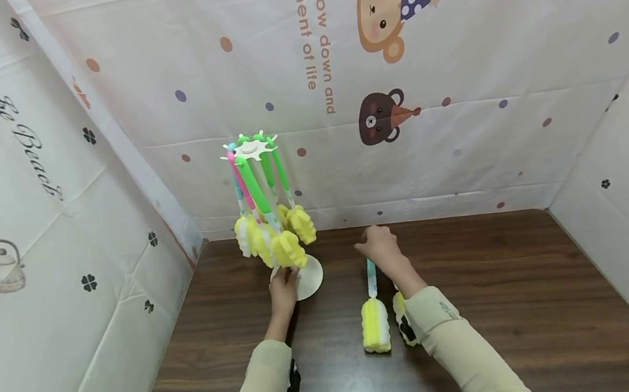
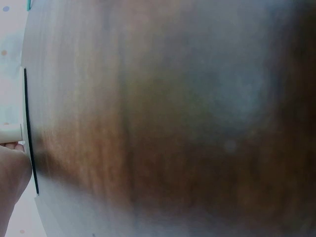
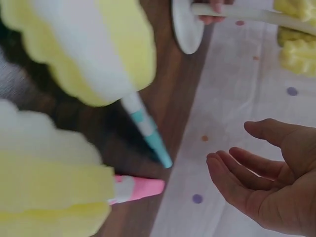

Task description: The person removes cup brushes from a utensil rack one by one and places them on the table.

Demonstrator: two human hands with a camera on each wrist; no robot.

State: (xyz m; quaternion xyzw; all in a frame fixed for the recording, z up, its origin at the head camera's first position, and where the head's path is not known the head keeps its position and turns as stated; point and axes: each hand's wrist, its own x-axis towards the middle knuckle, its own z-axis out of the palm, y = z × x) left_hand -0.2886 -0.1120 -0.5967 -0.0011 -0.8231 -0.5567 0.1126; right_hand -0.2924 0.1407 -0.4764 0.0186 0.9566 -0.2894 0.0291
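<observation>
A white rotating stand [image 1: 250, 151] carries several yellow-and-white sponge brushes [image 1: 288, 249] with green, pink and blue handles. Low on its pole, just above the round base [image 1: 311, 279], my left hand [image 1: 283, 288] grips it; the right wrist view also shows those fingers [image 3: 213, 19] around the pole. Two more sponge brushes lie on the table: a blue-handled one [image 1: 375, 326] and a pink-handled one [image 3: 142, 188], partly hidden by my right forearm in the head view. My right hand [image 3: 266, 173] hovers beyond their handle ends, fingers loosely bent and nothing in them.
The brown wooden table [image 1: 519, 301] ends at a printed cloth backdrop [image 1: 279, 39] close behind the stand. Similar cloth walls [image 1: 86, 338] rise on the left and right sides.
</observation>
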